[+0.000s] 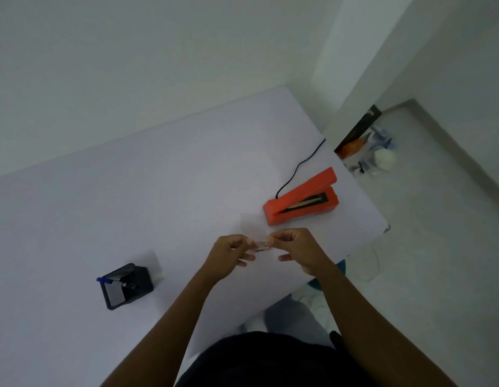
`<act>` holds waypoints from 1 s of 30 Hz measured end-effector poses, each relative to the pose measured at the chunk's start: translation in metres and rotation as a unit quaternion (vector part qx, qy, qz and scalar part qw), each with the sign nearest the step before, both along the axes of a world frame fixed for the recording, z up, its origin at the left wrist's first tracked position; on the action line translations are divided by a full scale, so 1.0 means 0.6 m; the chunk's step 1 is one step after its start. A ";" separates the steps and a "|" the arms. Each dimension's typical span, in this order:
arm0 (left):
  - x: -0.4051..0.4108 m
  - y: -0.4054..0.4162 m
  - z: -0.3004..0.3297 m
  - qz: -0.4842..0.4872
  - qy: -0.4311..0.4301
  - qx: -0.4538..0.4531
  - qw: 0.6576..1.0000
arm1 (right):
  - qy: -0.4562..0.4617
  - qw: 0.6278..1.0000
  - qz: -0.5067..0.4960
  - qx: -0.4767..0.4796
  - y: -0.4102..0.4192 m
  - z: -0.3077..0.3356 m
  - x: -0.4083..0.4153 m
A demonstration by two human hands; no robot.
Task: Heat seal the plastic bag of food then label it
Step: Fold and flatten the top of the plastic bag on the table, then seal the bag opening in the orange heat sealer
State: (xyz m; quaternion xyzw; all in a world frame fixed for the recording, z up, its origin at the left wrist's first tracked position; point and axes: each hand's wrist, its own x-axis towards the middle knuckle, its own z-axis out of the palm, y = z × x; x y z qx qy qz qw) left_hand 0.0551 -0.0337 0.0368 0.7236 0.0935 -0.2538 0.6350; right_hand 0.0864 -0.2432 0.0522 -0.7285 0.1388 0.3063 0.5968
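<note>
Both my hands over table (131, 205) near its right edge. Left hand (233, 251) and right hand (294, 248) each pinching clear plastic bag (252, 229), food at bottom. Sealer (300, 202) open just beyond. I judge: flatten bag mouth, keep food away from seal strip.

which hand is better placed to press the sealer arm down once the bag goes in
Right, probably. The orange sealer sits with its arm raised just beyond the right hand, on that side of the table. The left hand is farther off and could keep pinching the clear bag.
</note>
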 end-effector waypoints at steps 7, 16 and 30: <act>0.050 -0.112 -0.007 0.008 -0.012 -0.005 1.000 | -0.035 0.999 -0.005 0.025 -0.118 0.005 0.041; 0.086 -0.268 -0.006 0.045 -0.071 0.006 0.996 | -0.061 0.996 0.040 0.048 -0.276 -0.015 0.113; 0.077 -0.331 -0.065 0.161 0.018 0.090 0.983 | -0.008 0.994 0.077 0.077 -0.314 -0.084 0.143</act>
